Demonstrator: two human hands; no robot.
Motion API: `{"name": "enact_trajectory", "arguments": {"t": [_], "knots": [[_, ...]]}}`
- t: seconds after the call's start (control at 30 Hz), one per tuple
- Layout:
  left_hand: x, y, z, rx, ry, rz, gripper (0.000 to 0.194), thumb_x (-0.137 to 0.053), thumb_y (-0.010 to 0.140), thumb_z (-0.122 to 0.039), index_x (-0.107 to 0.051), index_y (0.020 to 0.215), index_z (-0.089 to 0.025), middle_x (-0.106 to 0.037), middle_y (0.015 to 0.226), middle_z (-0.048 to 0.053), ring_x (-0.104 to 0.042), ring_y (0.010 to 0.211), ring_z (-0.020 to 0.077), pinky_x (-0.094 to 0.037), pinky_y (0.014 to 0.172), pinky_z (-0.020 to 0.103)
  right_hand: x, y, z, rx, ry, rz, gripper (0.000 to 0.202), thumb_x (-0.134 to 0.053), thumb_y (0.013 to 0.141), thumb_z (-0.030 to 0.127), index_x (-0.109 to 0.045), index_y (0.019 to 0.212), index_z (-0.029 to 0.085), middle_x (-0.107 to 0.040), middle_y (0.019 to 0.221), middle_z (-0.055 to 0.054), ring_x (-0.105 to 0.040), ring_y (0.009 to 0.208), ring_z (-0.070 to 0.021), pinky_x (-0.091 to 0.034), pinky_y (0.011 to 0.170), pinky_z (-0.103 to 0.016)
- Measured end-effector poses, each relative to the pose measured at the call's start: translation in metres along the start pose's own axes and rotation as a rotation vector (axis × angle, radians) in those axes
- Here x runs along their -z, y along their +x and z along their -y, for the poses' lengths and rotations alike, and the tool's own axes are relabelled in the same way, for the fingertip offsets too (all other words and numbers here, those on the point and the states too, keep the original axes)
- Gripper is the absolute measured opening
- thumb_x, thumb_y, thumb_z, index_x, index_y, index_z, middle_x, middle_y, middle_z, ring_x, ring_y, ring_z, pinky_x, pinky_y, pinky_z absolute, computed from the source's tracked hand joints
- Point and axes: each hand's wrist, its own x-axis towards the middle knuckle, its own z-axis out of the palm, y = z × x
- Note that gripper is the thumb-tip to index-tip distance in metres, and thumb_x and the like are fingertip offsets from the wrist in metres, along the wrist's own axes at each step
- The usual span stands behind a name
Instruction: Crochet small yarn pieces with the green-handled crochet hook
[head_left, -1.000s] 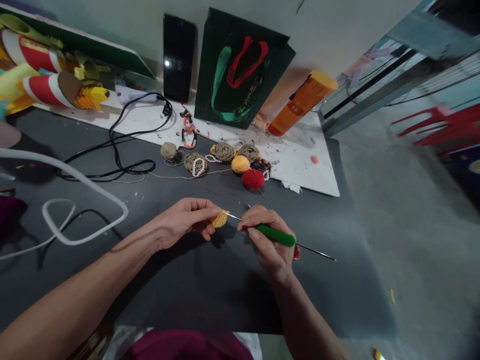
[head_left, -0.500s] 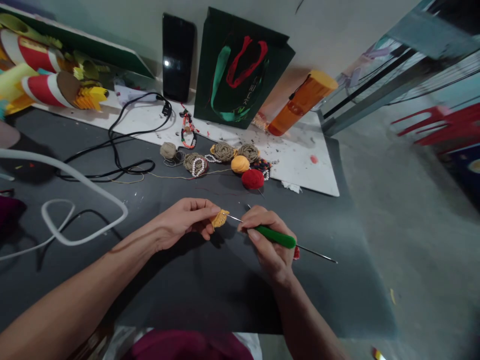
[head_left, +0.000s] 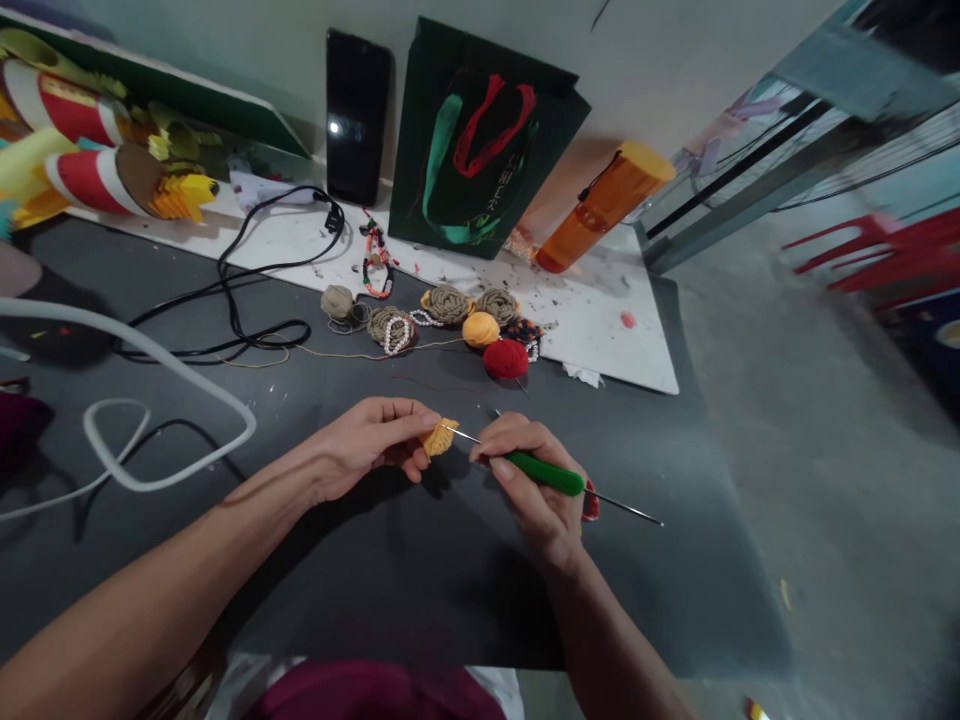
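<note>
My left hand pinches a small piece of yellow crochet between thumb and fingers. In my right hand lies a crochet hook with a green handle, its thin metal tip touching the yellow piece. A second metal rod sticks out behind the same hand; what it belongs to is hidden by the palm. Something red shows at the hand's outer edge, partly covered. Above the hands lie a yellow yarn ball and a red yarn ball.
Brown crocheted coils, beads and a beige yarn ball lie beyond the hands. A dark green paper bag, a phone and an orange bottle stand at the wall. Black cable and a white tube occupy the left.
My right hand has shifted slightly left with the crochet hook, closer to the yellow crochet. My left hand is almost still.
</note>
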Motion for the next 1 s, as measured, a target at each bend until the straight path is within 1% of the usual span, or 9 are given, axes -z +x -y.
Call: {"name": "enact_trajectory", "arguments": {"t": [0.3,0.47,0.57,0.63,0.7,0.77,0.83,0.9,1.0], "knots": [[-0.0011,-0.0005,0.0011,-0.014,-0.044,0.035,0.039,-0.082,0.067,-0.047,-0.063,0.069,-0.013,-0.061,0.055,-0.001,-0.053,0.051,0.0087,-0.046,0.053,0.022,-0.0016,-0.0009,-0.0035,-0.025,0.065,-0.003,0.012,-0.058,0.09,0.018,-0.068,0.093,0.025,-0.069,0.082,-0.002,-0.062,0.076,-0.0179,-0.049,0.07,-0.033],[-0.002,-0.0014,0.0012,-0.015,-0.022,0.03,0.037,-0.081,0.069,-0.045,-0.063,0.068,-0.013,-0.061,0.056,0.0,-0.054,0.052,0.0084,-0.046,0.054,0.022,-0.003,-0.0009,-0.0044,-0.006,0.073,0.011,0.012,-0.058,0.091,0.018,-0.067,0.095,0.025,-0.07,0.083,-0.002,-0.062,0.075,-0.0173,-0.05,0.069,-0.033],[-0.003,-0.0014,0.0008,-0.029,-0.022,0.015,0.034,-0.08,0.07,-0.041,-0.064,0.076,-0.013,-0.062,0.06,-0.001,-0.054,0.052,0.0079,-0.046,0.053,0.022,-0.0037,-0.0004,-0.0036,-0.012,0.051,0.003,0.012,-0.058,0.091,0.019,-0.067,0.095,0.025,-0.07,0.083,-0.002,-0.062,0.074,-0.0174,-0.051,0.068,-0.034],[-0.0035,-0.0011,0.0004,-0.065,-0.04,-0.015,0.033,-0.081,0.069,-0.037,-0.062,0.085,-0.014,-0.062,0.063,-0.002,-0.053,0.051,0.0076,-0.045,0.051,0.022,-0.0038,-0.0006,-0.0036,-0.017,0.043,-0.012,0.012,-0.058,0.091,0.019,-0.067,0.095,0.025,-0.07,0.084,-0.003,-0.062,0.074,-0.0173,-0.051,0.069,-0.034],[-0.0035,-0.001,0.0,-0.11,-0.064,-0.042,0.033,-0.081,0.069,-0.033,-0.06,0.088,-0.017,-0.062,0.065,-0.004,-0.054,0.051,0.0079,-0.045,0.05,0.022,-0.0034,-0.0012,-0.0045,-0.013,0.04,-0.026,0.012,-0.058,0.092,0.018,-0.067,0.095,0.025,-0.071,0.084,-0.003,-0.062,0.075,-0.0171,-0.05,0.071,-0.035],[-0.003,-0.0011,-0.0005,-0.139,-0.08,-0.044,0.029,-0.08,0.07,-0.031,-0.059,0.085,-0.017,-0.062,0.064,-0.004,-0.055,0.051,0.0084,-0.047,0.051,0.023,-0.003,-0.0018,-0.0058,-0.008,0.03,-0.035,0.012,-0.057,0.092,0.018,-0.067,0.096,0.025,-0.071,0.084,-0.003,-0.061,0.076,-0.0174,-0.049,0.072,-0.036],[-0.0026,-0.0015,-0.0008,-0.139,-0.085,-0.025,0.026,-0.078,0.071,-0.032,-0.061,0.082,-0.016,-0.061,0.064,-0.003,-0.055,0.052,0.0091,-0.048,0.053,0.025,-0.0028,-0.002,-0.0068,0.004,0.015,-0.042,0.013,-0.057,0.093,0.019,-0.067,0.096,0.025,-0.07,0.083,-0.003,-0.061,0.076,-0.0178,-0.049,0.072,-0.036],[-0.0025,-0.0021,-0.001,-0.13,-0.076,-0.011,0.027,-0.078,0.07,-0.035,-0.063,0.081,-0.015,-0.061,0.066,-0.002,-0.056,0.054,0.0096,-0.049,0.056,0.026,-0.003,-0.0018,-0.0069,0.016,0.013,-0.043,0.013,-0.056,0.093,0.018,-0.067,0.097,0.025,-0.071,0.084,-0.003,-0.062,0.077,-0.0178,-0.05,0.072,-0.036],[-0.0032,-0.0025,-0.0008,-0.127,-0.045,-0.02,0.031,-0.081,0.069,-0.037,-0.064,0.079,-0.014,-0.062,0.069,-0.001,-0.056,0.057,0.0093,-0.049,0.058,0.026,-0.0036,-0.0012,-0.0058,0.014,0.027,-0.036,0.015,-0.056,0.093,0.016,-0.067,0.098,0.025,-0.071,0.085,-0.003,-0.062,0.078,-0.0172,-0.05,0.072,-0.034]]}}
